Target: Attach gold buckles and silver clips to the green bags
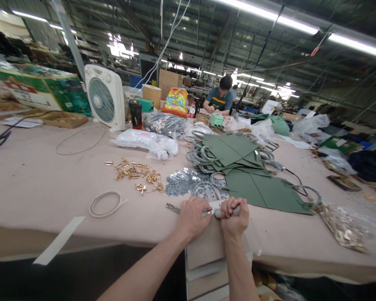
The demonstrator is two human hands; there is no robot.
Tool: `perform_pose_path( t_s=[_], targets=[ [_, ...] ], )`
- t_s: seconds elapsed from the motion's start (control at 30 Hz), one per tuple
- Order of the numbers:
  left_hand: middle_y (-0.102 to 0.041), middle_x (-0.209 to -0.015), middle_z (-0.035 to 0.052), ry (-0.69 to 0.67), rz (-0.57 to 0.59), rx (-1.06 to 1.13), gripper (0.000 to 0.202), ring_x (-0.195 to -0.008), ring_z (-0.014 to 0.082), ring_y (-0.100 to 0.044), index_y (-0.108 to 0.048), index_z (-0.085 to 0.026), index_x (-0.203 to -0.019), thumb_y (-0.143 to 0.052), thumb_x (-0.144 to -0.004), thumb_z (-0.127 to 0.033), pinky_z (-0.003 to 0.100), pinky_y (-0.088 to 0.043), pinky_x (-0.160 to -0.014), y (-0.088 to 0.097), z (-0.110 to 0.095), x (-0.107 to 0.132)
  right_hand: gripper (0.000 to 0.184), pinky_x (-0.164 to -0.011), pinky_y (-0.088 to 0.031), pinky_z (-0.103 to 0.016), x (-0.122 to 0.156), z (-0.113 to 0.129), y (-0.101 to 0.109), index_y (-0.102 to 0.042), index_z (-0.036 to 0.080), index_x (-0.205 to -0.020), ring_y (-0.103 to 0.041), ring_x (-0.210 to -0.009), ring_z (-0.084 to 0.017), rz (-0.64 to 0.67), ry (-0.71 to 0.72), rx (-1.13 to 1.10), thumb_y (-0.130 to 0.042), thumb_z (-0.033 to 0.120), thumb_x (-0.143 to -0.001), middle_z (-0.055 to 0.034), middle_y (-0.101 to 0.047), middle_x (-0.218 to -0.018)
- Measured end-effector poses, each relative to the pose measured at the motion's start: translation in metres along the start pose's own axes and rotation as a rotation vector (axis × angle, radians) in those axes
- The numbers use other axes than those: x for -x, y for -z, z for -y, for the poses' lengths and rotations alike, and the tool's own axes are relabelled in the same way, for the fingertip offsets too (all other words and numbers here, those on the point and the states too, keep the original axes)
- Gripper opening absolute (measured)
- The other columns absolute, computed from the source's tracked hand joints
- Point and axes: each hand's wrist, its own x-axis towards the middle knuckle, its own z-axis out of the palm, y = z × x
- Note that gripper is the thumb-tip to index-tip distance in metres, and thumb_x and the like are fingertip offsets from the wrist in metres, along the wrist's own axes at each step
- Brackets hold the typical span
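Note:
My right hand (236,215) is closed around the thick, pale handle (221,214) of a hand tool, close to the table's front edge. The tool's metal end points left, towards my left hand (193,215). That hand is bent over and closed at the metal end; what its fingers grip is mostly hidden. A narrow metal strip with a hole (172,207) sticks out to its left. Just beyond my hands lie a heap of small silver metal plates (183,182) and a green panel with grey cord handles (266,192). More green panels (230,150) are stacked behind.
Gold metal fittings (133,171) lie scattered at left of the plates. A coiled pale strip (105,205), a white fan (105,98) and a plastic-wrapped bundle (147,142) are on the table. At right sits a bag of metal pieces (344,228). A co-worker (219,98) sits across.

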Motion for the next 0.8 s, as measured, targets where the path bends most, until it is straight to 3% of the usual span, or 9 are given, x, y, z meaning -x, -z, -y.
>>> perform_pose_path(
  t_s=[0.23,0.6,0.8],
  targets=[
    [-0.074,-0.108,-0.0010,-0.038,0.003,0.009,0.009,-0.109,0.0240,-0.061,-0.072,-0.029,-0.096,-0.067,-0.088,-0.027,0.039,-0.042,-0.088,0.001,-0.001,0.002,0.050,-0.039,-0.026,-0.020,0.006,-0.006,0.006,-0.048,0.021,-0.064,-0.026,-0.037,-0.007,0.012,0.071,-0.027,-0.042,0.051,-0.104,0.0086,-0.032,-0.051],
    [-0.074,-0.106,-0.0009,-0.039,0.036,-0.005,0.011,-0.110,0.0253,-0.060,-0.071,-0.030,-0.101,-0.069,-0.090,-0.032,0.040,-0.041,-0.091,0.000,0.003,0.004,0.038,-0.040,-0.027,-0.018,0.014,-0.018,-0.002,-0.049,0.021,-0.067,-0.027,-0.038,-0.007,-0.047,0.246,0.042,-0.044,0.036,-0.102,0.0089,-0.034,-0.051],
    [-0.073,-0.103,-0.0019,-0.049,0.054,-0.019,0.008,-0.109,0.0244,-0.060,-0.068,-0.030,-0.097,-0.067,-0.090,-0.029,0.038,-0.041,-0.090,0.004,0.000,0.004,0.036,-0.039,-0.029,-0.019,0.014,-0.021,-0.007,-0.049,0.021,-0.068,-0.032,-0.038,-0.008,-0.010,0.237,0.158,-0.045,0.035,-0.101,0.0087,-0.037,-0.052]
  ],
)
